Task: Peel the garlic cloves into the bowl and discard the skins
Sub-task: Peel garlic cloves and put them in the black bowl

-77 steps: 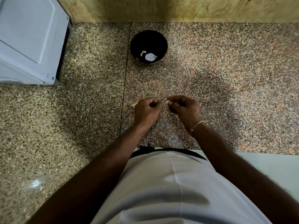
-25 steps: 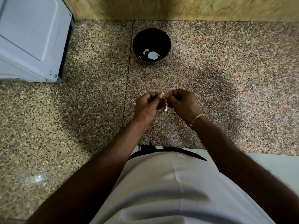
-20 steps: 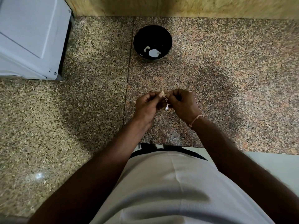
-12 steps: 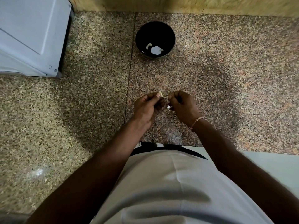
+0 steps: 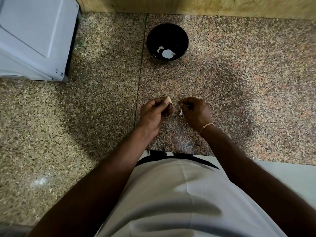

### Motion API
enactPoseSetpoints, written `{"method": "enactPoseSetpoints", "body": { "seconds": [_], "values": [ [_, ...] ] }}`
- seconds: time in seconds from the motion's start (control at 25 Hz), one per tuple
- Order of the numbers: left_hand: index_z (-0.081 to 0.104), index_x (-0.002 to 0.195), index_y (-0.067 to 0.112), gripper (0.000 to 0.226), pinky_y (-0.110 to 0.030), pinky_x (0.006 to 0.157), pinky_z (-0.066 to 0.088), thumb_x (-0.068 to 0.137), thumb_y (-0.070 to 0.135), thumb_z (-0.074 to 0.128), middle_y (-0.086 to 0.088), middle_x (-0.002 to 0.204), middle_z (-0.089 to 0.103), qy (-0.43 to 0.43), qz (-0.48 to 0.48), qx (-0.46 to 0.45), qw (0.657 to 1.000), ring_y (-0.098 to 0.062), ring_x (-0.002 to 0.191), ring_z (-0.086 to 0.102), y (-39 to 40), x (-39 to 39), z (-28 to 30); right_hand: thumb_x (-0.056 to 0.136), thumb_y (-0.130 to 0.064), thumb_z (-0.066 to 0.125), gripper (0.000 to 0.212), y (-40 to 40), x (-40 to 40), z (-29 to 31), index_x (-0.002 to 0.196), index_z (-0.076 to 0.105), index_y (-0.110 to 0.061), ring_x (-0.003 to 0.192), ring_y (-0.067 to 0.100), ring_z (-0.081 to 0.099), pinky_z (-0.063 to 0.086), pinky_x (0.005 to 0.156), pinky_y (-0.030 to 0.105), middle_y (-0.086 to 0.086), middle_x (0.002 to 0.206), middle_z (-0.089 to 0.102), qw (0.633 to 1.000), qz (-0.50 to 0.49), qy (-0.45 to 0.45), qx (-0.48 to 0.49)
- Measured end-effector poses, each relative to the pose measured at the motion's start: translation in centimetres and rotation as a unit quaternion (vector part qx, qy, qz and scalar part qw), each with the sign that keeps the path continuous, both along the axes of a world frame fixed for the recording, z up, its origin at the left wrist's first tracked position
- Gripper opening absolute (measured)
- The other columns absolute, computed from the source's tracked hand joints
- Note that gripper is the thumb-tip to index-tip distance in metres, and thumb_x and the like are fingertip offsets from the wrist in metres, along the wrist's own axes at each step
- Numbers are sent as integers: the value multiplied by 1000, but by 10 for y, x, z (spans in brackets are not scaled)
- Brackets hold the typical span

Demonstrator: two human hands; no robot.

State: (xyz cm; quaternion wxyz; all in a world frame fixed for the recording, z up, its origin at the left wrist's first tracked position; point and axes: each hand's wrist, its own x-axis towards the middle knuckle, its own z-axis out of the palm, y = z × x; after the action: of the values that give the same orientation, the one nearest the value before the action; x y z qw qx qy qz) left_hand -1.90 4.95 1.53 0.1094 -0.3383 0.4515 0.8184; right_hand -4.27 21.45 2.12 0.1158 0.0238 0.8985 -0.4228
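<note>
L hand [image 5: 154,112] pinches a garlic clove [image 5: 169,100] btwn thumb and fingertips, pale tip poking out on the far side. R hand [image 5: 195,113] just right of it, curled, pinching a strip of skin [image 5: 180,112] that hangs down from the fingers. Hands are apart, small gap btwn them, so the strip looks torn free of the clove. Can't tell if the clove is fully bare; most of it is hidden in the grip.

Black bowl [image 5: 167,43] sits on the far side of the granite counter [image 5: 239,82], well apart from the hands, w/ a few pale peeled pieces in the bottom. White appliance [image 5: 34,36] far left, not involved.

Step in hand, my read: finishing the peel on this clove.
- Ditch the strip first, away from the bowl. No skins pile or bin in view, so can't say where.
- Roll the clove in the L fingertips, check for leftover papery bits, esp. at the root end.
- Pick w/ a nail at an edge and pull along the clove, not across; thin skin tears short otherwise.
- Light pinch only, a bare clove is slippery.
- Carry it over the bowl before letting go, don't toss.
</note>
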Motion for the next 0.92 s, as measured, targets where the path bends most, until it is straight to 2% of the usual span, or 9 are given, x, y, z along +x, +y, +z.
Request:
{"method": "enactPoseSetpoints", "body": {
  "seconds": [0.08, 0.24, 0.44, 0.56, 0.72, 0.84, 0.92],
  "values": [
    [79, 95, 12, 9, -28, 72, 62, 92, 4, 76, -7, 91, 78, 12, -30, -40, 999, -18, 81, 73, 0, 1, 0, 92, -18, 74, 9, -1, 0, 3, 99, 80, -18, 73, -6, 65, 45, 61, 1, -9, 88, 75, 1000, -2, 7, -2],
    [76, 98, 12, 8, -27, 72, 63, 94, 5, 74, -1, 87, 78, 41, -68, -104, 991, -14, 77, 73, 4, 3, -1, 85, -22, 82, 8, -2, -1, 8, 89, 77, -18, 72, -3, 67, 45, 59, 4, -10, 80, 74, 999, -31, 12, -28],
    [77, 96, 16, 8, -27, 71, 62, 94, 8, 76, -4, 90, 78, 89, -99, -152, 979, -16, 80, 74, 5, 2, 3, 91, -21, 78, 9, -2, -5, 17, 98, 81, -18, 79, 0, 71, 51, 66, 10, -10, 84, 75, 997, -23, 10, -69],
    [79, 93, 20, 12, -29, 72, 63, 94, 8, 76, -6, 91, 79, 121, -113, -179, 970, -19, 81, 75, 5, -1, 4, 91, -21, 78, 7, 1, -7, 18, 96, 81, -16, 71, -2, 69, 51, 62, 13, -9, 82, 75, 996, -17, 17, -86],
    [80, 94, 21, 12, -33, 73, 63, 95, 10, 76, -9, 90, 78, 139, -118, -201, 962, -22, 79, 74, 4, -3, 3, 90, -21, 79, 4, 4, -9, 18, 91, 80, -17, 54, -7, 59, 41, 50, 9, -13, 73, 72, 995, -11, 25, -98],
    [80, 94, 21, 11, -31, 73, 63, 94, 11, 78, -8, 90, 79, 145, -117, -203, 961, -20, 80, 75, 6, -3, 6, 89, -22, 79, 2, 4, -10, 19, 88, 79, -22, 51, -6, 59, 41, 47, 10, -14, 69, 71, 995, -16, 34, -92],
    [80, 93, 22, 12, -30, 73, 63, 94, 10, 77, -8, 91, 79, 145, -118, -202, 961, -20, 80, 75, 7, -4, 9, 89, -23, 78, 3, 5, -11, 20, 87, 79, -22, 53, -3, 59, 45, 48, 16, -10, 69, 72, 995, -12, 41, -85]
  ]
}}
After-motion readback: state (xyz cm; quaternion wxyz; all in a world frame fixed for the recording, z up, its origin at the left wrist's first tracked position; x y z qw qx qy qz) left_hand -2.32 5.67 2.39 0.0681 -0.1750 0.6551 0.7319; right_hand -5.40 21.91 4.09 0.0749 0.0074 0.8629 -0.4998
